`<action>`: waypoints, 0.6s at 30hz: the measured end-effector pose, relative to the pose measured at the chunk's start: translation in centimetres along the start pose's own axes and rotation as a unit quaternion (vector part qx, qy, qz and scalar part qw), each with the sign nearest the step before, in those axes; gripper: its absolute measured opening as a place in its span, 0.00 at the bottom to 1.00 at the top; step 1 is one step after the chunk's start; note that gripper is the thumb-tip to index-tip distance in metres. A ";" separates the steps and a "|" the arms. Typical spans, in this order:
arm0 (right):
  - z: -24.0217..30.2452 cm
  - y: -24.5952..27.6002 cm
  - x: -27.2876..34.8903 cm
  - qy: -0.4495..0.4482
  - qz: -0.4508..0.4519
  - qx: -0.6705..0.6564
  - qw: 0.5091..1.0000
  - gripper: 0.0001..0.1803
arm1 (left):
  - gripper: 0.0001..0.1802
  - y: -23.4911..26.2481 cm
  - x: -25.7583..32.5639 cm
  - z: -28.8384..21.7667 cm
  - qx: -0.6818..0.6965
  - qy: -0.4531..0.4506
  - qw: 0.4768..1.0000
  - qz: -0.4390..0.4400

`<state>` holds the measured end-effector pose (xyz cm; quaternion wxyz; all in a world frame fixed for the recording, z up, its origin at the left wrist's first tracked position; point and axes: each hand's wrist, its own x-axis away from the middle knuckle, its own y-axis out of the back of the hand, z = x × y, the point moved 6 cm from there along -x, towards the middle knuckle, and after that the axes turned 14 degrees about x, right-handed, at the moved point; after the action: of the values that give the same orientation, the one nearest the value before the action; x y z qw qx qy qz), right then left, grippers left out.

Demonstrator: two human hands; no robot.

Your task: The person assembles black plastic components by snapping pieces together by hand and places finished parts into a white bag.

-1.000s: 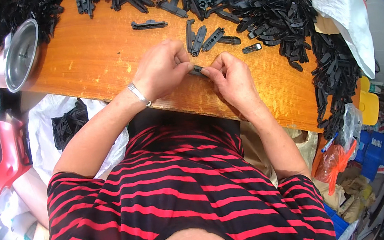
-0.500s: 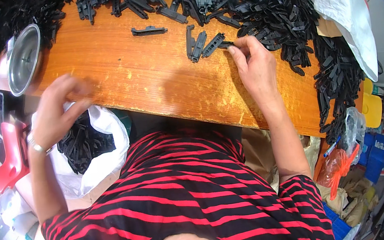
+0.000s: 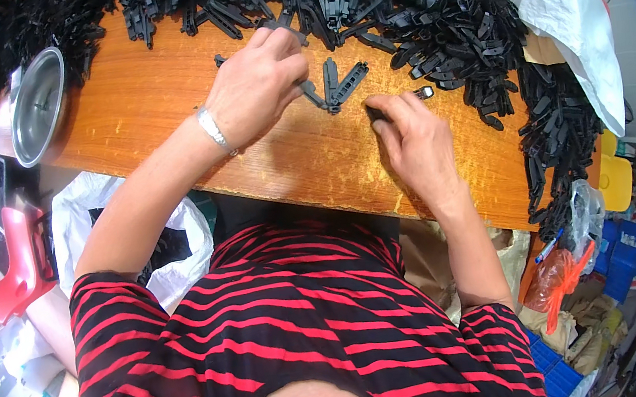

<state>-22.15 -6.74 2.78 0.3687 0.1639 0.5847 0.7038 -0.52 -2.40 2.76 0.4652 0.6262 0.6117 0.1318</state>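
My left hand (image 3: 259, 86), with a silver bracelet (image 3: 212, 129) at its wrist, reaches over the orange-brown table (image 3: 153, 108). Its fingers are bent and closed above the loose pieces; what they hold is hidden. Just right of it lie narrow black plastic parts: one upright (image 3: 331, 80), one slanted with a slotted face (image 3: 351, 83), and one partly by my fingers (image 3: 312, 95). My right hand (image 3: 418, 137) is closed on a black plastic part (image 3: 374, 113), mostly covered by thumb and fingers. A small dark piece with a shiny end (image 3: 424, 93) shows beside its knuckles.
Heaped black plastic parts (image 3: 442, 41) line the table's far and right sides. A metal bowl (image 3: 41, 106) tilts at the left. Below the left edge stands a white sack (image 3: 197, 222) with black parts inside. A red chair (image 3: 17, 262) is farther left; plastic bags (image 3: 562, 279) hang right.
My left hand has swung from above the sack to the middle of the table. My right hand has drawn slightly nearer, away from the loose parts, and its fingers have turned.
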 end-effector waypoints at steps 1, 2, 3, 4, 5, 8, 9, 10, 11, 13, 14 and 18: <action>0.8 0.2 0.4 0.019 0.000 -0.014 1.000 0.10 | 0.08 0.1 0.4 0.1 0.000 0.000 1.000 0.002; 1.3 0.0 0.8 0.032 0.007 -0.030 0.999 0.12 | 0.09 0.0 0.9 0.3 0.000 0.018 1.000 0.016; 1.5 -0.3 1.0 0.031 0.007 -0.031 0.999 0.12 | 0.10 -0.1 1.3 0.5 0.000 0.034 0.999 0.031; 2.0 -0.8 1.3 0.062 0.013 -0.050 0.997 0.11 | 0.10 0.1 1.7 0.2 0.000 0.034 0.999 0.033; 2.7 -1.1 1.4 0.094 0.018 -0.069 0.993 0.10 | 0.10 0.4 2.0 0.1 0.016 0.061 0.997 0.034; 3.8 -1.8 0.8 0.098 0.036 -0.082 0.991 0.10 | 0.10 1.4 2.9 -0.4 0.049 0.102 0.993 0.015; 3.9 -2.1 0.5 0.104 0.027 -0.099 0.989 0.11 | 0.10 1.7 3.2 -0.4 0.066 0.114 0.991 -0.004; 3.7 -2.5 0.3 0.104 0.027 -0.099 0.989 0.11 | 0.10 1.8 3.4 -0.5 0.066 0.114 0.991 -0.004; 3.5 -2.7 0.1 0.109 0.016 -0.109 0.988 0.11 | 0.09 1.6 3.8 -0.2 0.124 0.148 0.981 -0.004; 3.7 -2.7 0.1 0.117 0.007 -0.120 0.986 0.11 | 0.09 1.5 4.3 0.0 0.181 0.183 0.966 -0.006; 3.0 -2.6 -0.1 0.036 0.027 -0.169 0.985 0.13 | 0.08 1.2 4.3 0.0 0.212 0.217 0.953 0.014; 2.4 -2.6 0.0 -0.074 0.063 -0.317 0.943 0.13 | 0.06 0.1 3.6 -1.5 0.336 0.293 0.894 0.041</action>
<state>-19.66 -4.94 0.98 0.3987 0.1267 0.2904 0.8606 -0.77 1.42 2.24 0.0203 0.7027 0.7018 0.1150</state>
